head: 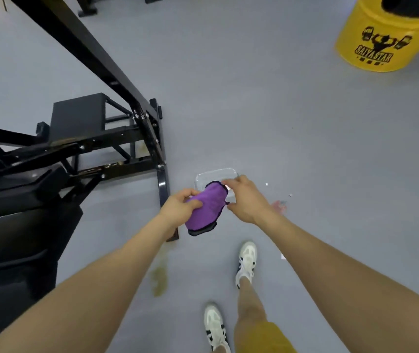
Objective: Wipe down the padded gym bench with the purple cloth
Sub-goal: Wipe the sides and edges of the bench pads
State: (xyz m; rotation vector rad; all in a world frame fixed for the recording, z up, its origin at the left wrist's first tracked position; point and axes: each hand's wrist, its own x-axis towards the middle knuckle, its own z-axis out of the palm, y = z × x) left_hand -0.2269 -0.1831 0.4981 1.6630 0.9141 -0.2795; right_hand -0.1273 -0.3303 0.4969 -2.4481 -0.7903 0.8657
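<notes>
Grey gym floor point(267, 103) fills the view, seen from standing height. Nearest, below the hands: two white sneakers with dark stripes point(247, 261), bare legs, mustard shorts at the bottom edge. Yellowish stain on the floor point(159, 276) just below the left forearm.

Left hand point(179, 207) grips the purple cloth point(205, 210), fingers curled round its upper left part. Cloth is bunched, black trim along its edges, hanging in the air between the two hands. Right hand point(245, 200) pinches the cloth's right edge, thumb and fingers curled in at the trim.

Directly beyond the hands, on the floor: clear plastic container point(216, 178), partly hidden behind cloth and right fingers. Small bits of debris on the floor right of the right hand.

Left of the left hand: black padded bench point(12, 250), pad at the lower left edge, black steel frame point(116, 138) running up and away from it. Cloth is not touching the pad.

Far upper right: yellow bin point(381, 39) with black "SAIYASTAR" logo.
</notes>
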